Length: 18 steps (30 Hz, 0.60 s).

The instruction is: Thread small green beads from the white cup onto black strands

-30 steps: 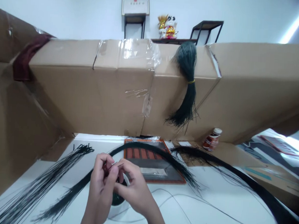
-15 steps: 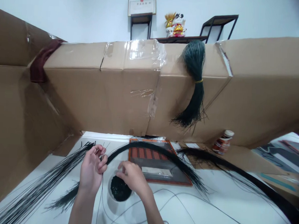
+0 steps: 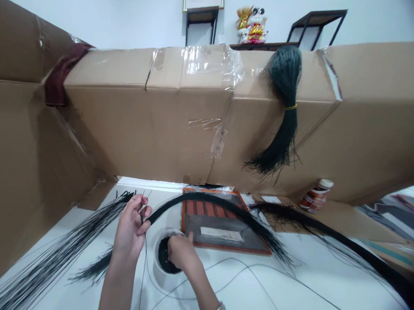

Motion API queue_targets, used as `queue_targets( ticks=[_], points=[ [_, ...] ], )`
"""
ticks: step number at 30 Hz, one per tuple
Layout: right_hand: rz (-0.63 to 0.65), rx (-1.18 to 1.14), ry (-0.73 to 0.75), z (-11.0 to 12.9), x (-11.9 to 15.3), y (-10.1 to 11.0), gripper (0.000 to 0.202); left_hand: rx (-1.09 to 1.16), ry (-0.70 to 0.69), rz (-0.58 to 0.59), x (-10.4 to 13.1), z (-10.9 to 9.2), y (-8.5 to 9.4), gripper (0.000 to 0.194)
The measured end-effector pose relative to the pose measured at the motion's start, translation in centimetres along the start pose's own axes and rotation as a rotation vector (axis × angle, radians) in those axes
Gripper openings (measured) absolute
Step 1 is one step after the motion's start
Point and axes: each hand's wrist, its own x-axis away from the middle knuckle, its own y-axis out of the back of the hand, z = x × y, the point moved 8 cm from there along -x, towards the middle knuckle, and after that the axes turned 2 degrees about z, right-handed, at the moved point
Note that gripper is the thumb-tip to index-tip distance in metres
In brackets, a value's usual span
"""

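My left hand [image 3: 131, 225] is raised over the white table, thumb and fingers closed on a thin dark strand [image 3: 144, 263] that hangs down below it. Short strand ends poke up above the fingertips. Just right of it, my right hand [image 3: 183, 252] reaches into a white cup [image 3: 159, 238] filled with small dark pieces [image 3: 166, 259]. Its fingers are curled, and their tips are hidden among the pieces, so what they grip cannot be made out. Behind both hands a thick dark strand bundle [image 3: 204, 198] arches to the right.
Long loose strands [image 3: 78, 240] lie on the left. An orange-edged board [image 3: 218, 245] sits under the arched bundle. Another dark bundle [image 3: 345, 247] and a bottle [image 3: 316, 196] are at right. A tied strand bundle [image 3: 286, 118] hangs over the cardboard wall [image 3: 152, 133].
My right hand has gone from the cup's upper rim down into it, fingers now among the dark pieces. My left hand keeps its grip. The whole view has shifted slightly.
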Motion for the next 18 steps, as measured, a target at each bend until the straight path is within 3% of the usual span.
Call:
queue_targets(
  ticks=[6, 10, 18],
  points=[
    [-0.002, -0.023, 0.051, 0.6, 0.1, 0.3, 0.022, 0.033, 0.002, -0.080, -0.3, 0.3, 0.8, 0.023],
    [-0.013, -0.040, 0.075, 0.7, -0.2, 0.1, 0.021, 0.067, 0.042, -0.138, -0.5, 0.7, 1.2, 0.010],
    [-0.030, -0.080, 0.090, 0.4, -0.4, 0.0, 0.022, 0.120, 0.121, -0.194, -0.3, 1.0, 1.1, 0.025]
  ],
)
